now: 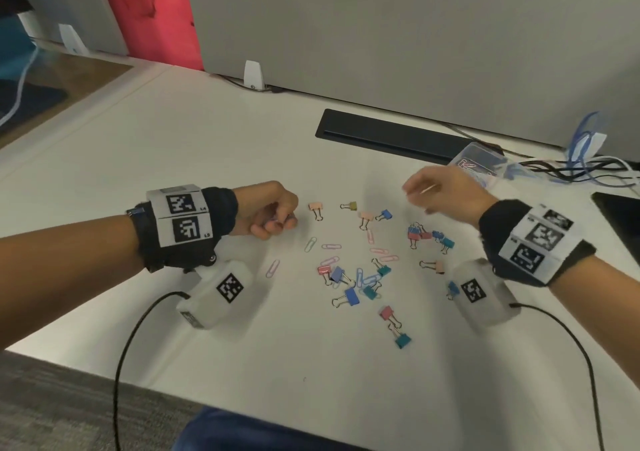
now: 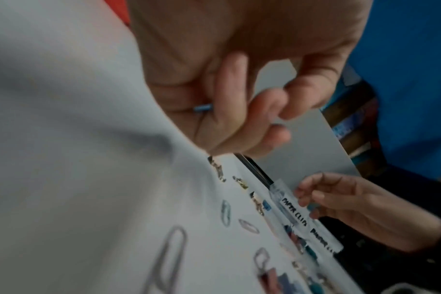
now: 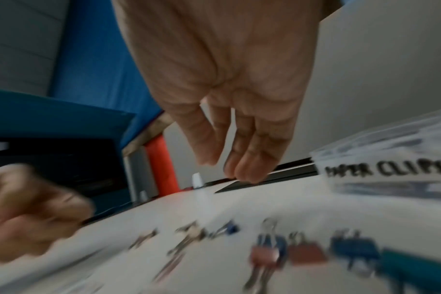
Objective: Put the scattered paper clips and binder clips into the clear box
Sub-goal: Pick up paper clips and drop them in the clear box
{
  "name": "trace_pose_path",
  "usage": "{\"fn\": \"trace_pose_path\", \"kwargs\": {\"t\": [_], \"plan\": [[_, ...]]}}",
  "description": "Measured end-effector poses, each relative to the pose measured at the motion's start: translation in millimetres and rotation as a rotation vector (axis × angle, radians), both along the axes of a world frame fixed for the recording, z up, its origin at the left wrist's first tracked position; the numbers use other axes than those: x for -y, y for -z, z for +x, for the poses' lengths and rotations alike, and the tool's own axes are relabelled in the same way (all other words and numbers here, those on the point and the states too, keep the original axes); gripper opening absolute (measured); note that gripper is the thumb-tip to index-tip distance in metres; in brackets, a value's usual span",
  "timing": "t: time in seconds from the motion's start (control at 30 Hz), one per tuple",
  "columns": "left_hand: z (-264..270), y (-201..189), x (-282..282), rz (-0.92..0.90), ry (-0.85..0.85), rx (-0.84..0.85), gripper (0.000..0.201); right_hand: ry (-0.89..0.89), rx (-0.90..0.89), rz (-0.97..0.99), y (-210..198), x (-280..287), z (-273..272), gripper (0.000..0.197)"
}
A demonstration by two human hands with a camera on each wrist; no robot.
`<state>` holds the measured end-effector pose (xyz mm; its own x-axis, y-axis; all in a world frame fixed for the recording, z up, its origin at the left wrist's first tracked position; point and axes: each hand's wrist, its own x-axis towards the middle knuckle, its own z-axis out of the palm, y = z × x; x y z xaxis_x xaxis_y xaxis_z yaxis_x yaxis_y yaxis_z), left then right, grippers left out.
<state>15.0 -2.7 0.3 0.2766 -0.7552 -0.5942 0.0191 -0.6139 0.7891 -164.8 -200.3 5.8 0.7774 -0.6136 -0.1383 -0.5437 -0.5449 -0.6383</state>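
Your left hand fisted over table, grip clenched on small blue clip; hold looks loose, clip may slip out in transit. Your right hand grip released, empty, just in front of clear box. Clips lie scattered mid-table; binder clips clustered, risk lifting 2 tangled. Careless reach could nudge box.

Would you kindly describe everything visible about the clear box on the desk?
The clear box looks like thin transparent plastic and rests on the white desk at the far right, beside dark cables. A label on its side reads "PAPER CLIPS". Some clips show inside. The right hand hovers just in front of it; contact cannot be told.
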Motion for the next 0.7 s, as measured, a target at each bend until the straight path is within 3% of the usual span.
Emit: {"fn": "trace_pose_path", "kwargs": {"t": [0.03,0.1,0.2,0.33,0.47,0.7], "plan": [[-2,-2,1,0.046,0.062,0.073,0.018,-0.084,-0.070,-0.030,3,-10,-1,0.014],[-4,1,0,0.169,0.279,0.380,0.033,-0.213,-0.192,-0.101,11,-26,-3,0.020],[-9,4,-7,0.348,0.584,0.750,0.041,-0.300,-0.314,-0.206,21,-38,-5,0.034],[-11,15,-13,0.408,0.701,0.856,0.044,-0.343,-0.383,-0.258,28,-44,-7,0.038],[-13,16,-4,0.392,0.742,0.908,0.016,-0.326,-0.341,-0.283,33,-44,-9,0.028],[-22,18,5,0.397,0.721,0.931,0.025,-0.370,-0.390,-0.385,38,-51,-15,0.015]]}}
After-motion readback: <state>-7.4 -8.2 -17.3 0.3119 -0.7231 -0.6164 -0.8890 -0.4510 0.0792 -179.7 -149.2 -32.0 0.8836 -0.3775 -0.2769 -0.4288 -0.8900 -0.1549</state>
